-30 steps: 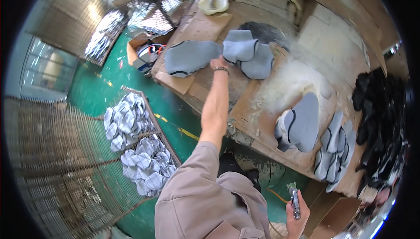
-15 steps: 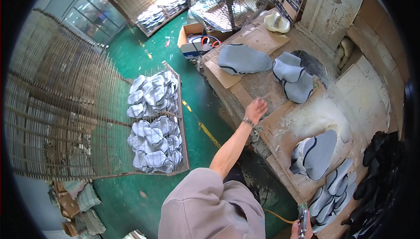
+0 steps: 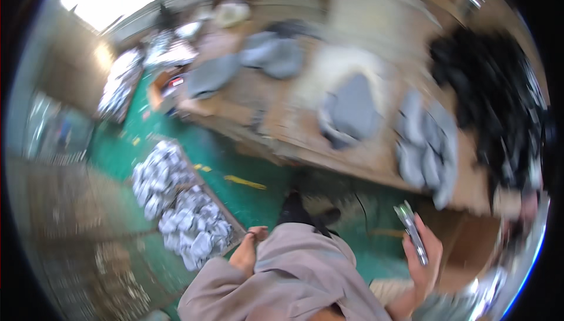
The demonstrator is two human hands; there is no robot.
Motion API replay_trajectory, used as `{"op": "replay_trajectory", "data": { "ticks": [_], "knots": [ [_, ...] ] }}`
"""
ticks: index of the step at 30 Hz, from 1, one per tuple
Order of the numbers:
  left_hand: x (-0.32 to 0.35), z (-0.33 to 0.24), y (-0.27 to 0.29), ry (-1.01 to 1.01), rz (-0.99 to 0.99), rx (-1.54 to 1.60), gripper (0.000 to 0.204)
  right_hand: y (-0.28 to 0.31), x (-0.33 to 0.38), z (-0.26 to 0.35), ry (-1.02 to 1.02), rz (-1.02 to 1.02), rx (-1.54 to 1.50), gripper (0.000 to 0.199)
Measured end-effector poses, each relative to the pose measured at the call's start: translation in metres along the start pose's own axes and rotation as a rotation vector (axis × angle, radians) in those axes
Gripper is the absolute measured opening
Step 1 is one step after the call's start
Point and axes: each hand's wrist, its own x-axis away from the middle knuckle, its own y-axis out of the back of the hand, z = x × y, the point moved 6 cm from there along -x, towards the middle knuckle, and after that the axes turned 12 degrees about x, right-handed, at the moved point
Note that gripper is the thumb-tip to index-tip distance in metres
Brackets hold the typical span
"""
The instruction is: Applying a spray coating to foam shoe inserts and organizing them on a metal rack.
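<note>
In my right hand [image 3: 424, 256] is a silver spray gun [image 3: 413, 236] with a green tip, held over the floor in front of the workbench [image 3: 235, 139]. My left hand [image 3: 256, 236] hangs low beside my body, near the edge of a rack; its fingers are blurred and small. A large grey fabric piece [image 3: 352, 109] stands on the bench amid whitish residue. Right of it lies a group of smaller grey pieces with dark edging [image 3: 426, 145]. Farther left on the bench rest more grey pieces [image 3: 273, 54] and a single flat one [image 3: 212, 76].
A low rack [image 3: 220, 215] piled with grey pieces stands on the green floor [image 3: 114, 150] to the left. Black material [image 3: 493, 98] is heaped at the bench's right end. Beneath that end is an open cardboard box [image 3: 470, 250]. A small box [image 3: 161, 92] sits by the bench's far end.
My view has swung right and is blurred. My left hand has left the bench and dropped to my side. My right hand with the spray gun shows more fully, away from the bench.
</note>
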Motion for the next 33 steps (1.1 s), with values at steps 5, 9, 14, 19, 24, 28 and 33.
{"op": "replay_trajectory", "data": {
  "ticks": [5,9,14,19,24,28,33],
  "knots": [
    [0.014,-0.040,-0.005,-0.268,-0.195,0.187,0.020,0.039,0.026,-0.033,0.001,-0.049,0.048,0.062],
    [0.037,-0.085,-0.028,-0.447,-0.322,0.066,0.027,0.057,0.049,-0.021,0.050,-0.035,0.030,0.075],
    [0.047,-0.133,-0.084,-0.543,-0.250,-0.063,0.031,0.063,0.061,0.005,0.057,0.062,0.048,0.078],
    [0.038,-0.152,-0.100,-0.477,-0.193,-0.148,0.031,0.050,0.045,0.034,0.058,-0.051,0.075,0.075],
    [0.028,-0.155,-0.061,-0.436,-0.173,-0.110,0.028,0.044,0.040,0.068,-0.066,-0.218,0.095,0.059],
    [0.018,-0.150,-0.022,-0.361,-0.218,-0.044,0.022,0.019,0.034,0.097,-0.030,-0.111,0.143,0.057],
    [0.006,-0.157,0.000,-0.305,-0.249,-0.083,0.022,0.001,0.027,0.124,-0.106,-0.248,0.203,0.059]
  ]
}}
